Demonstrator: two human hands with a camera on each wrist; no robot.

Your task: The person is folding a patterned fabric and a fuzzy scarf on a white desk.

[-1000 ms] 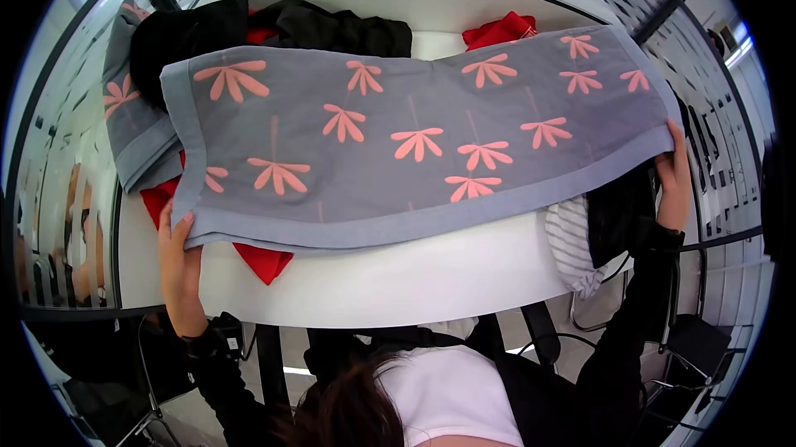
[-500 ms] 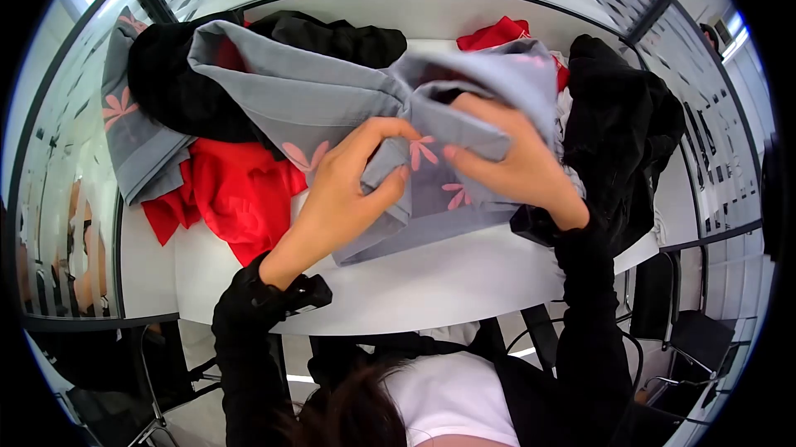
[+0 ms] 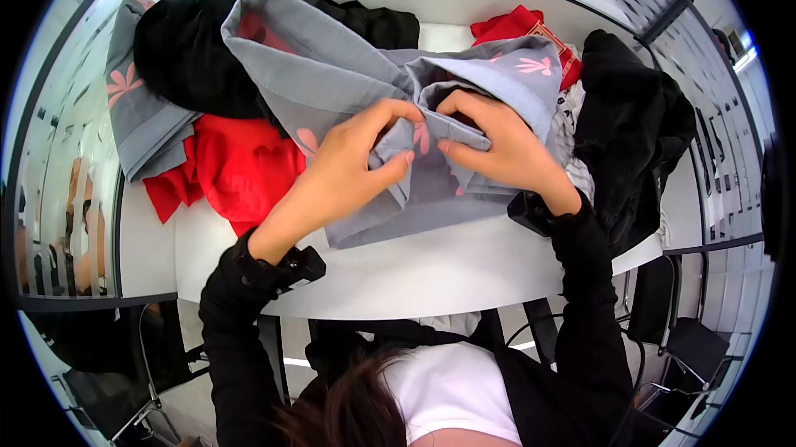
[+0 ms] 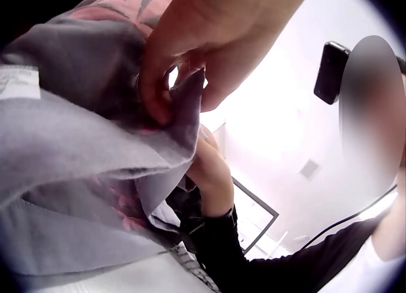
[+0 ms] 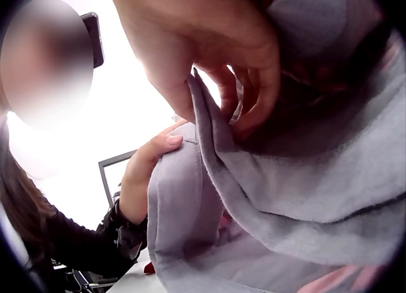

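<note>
A grey cloth with pink flower shapes (image 3: 307, 74) is bunched at the middle of the white table, its border folded into two open loops. The left hand (image 3: 344, 167) pinches the border left of the centre, thumb below and fingers above. Close beside it, the right hand (image 3: 502, 144) pinches the same cloth, its fingers inside the right-hand loop. In the left wrist view the left hand (image 4: 216, 45) holds a corner of the grey cloth (image 4: 95, 140); a white label (image 4: 19, 82) shows there. The right wrist view shows the right hand (image 5: 209, 52) gripping a doubled edge (image 5: 222, 172).
Red cloth (image 3: 240, 167) lies at the left, below black garments (image 3: 191, 49) and another grey piece (image 3: 153, 136). On the right are a black garment (image 3: 634, 132) and a red item (image 3: 518, 28). The white table (image 3: 414, 281) has perforated panels around it.
Both hands have come from the cloth's far ends to its middle. The cloth, stretched out flat before, is now gathered, uncovering the red cloth and the black garment on the right.
</note>
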